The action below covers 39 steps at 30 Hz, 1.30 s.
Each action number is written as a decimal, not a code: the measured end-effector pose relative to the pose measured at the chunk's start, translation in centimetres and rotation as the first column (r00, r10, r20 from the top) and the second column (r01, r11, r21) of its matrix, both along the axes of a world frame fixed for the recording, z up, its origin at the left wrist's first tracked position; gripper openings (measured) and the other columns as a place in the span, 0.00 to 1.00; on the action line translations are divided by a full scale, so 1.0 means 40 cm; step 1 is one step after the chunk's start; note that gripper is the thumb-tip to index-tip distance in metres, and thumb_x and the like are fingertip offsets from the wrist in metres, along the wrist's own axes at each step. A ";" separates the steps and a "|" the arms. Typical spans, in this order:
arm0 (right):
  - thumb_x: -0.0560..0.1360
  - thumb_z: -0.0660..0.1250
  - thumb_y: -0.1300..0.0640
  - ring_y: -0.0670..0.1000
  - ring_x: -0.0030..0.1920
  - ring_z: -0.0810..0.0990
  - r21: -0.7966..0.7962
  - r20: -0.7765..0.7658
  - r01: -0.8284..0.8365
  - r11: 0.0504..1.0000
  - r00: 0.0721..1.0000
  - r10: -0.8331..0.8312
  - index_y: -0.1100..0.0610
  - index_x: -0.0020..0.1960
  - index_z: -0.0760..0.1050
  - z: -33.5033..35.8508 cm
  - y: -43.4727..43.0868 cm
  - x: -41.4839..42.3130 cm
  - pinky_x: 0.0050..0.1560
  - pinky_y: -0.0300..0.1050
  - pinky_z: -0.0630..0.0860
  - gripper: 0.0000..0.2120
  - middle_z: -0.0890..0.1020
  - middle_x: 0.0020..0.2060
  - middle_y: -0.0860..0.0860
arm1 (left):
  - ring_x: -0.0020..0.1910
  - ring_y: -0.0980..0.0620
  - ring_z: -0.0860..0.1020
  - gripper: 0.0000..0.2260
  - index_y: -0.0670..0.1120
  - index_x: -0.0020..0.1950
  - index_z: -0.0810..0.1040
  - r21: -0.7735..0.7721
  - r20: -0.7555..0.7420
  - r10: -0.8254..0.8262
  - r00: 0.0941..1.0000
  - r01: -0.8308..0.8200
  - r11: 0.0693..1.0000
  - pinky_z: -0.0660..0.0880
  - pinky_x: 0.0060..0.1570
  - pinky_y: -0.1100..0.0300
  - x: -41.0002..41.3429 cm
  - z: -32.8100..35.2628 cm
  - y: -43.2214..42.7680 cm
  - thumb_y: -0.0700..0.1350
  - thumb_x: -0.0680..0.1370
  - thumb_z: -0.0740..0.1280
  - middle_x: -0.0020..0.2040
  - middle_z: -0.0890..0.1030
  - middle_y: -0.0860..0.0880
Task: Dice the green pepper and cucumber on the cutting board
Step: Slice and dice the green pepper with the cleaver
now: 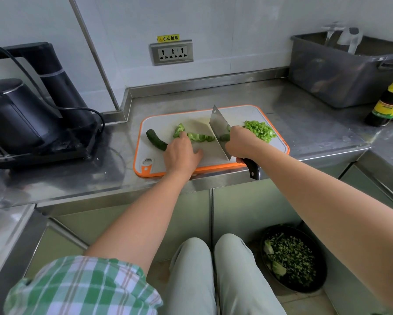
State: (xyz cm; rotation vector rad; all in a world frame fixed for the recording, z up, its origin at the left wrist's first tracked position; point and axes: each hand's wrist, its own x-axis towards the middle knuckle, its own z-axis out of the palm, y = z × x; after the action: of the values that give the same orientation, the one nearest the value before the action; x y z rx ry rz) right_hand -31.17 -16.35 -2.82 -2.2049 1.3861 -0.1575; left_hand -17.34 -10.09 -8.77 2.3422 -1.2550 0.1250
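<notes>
Our right hand [238,144] is clamped on the cleaver [218,130]; left hand [181,153] presses the pepper strips [200,137]. Strips look light, waxy, curled, so we pin them close behind the blade.

Both bare forearms reach toward 12 o'clock, the left hand [181,153] palm-down, thumb spread toward 3 o'clock, fingers [181,140] pressing the pepper [200,137], the right hand [241,144] gripping the knife [218,133] handle.
</notes>
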 end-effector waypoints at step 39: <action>0.76 0.54 0.68 0.52 0.22 0.73 -0.035 -0.144 -0.179 0.983 0.974 0.172 0.64 0.47 0.67 0.044 0.063 0.073 0.17 0.36 0.65 0.04 0.73 0.31 0.57 | 0.48 0.41 0.78 0.08 0.45 0.53 0.79 -0.279 -0.077 -0.117 0.990 0.091 0.956 0.65 0.40 0.56 0.040 -0.056 0.005 0.40 0.77 0.62 0.49 0.81 0.43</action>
State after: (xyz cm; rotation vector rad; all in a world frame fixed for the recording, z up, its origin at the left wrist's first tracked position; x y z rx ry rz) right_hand -28.23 -13.81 -1.06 -2.4051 1.2621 0.0294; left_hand -15.75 -9.89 -11.01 2.0179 -1.2274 0.1438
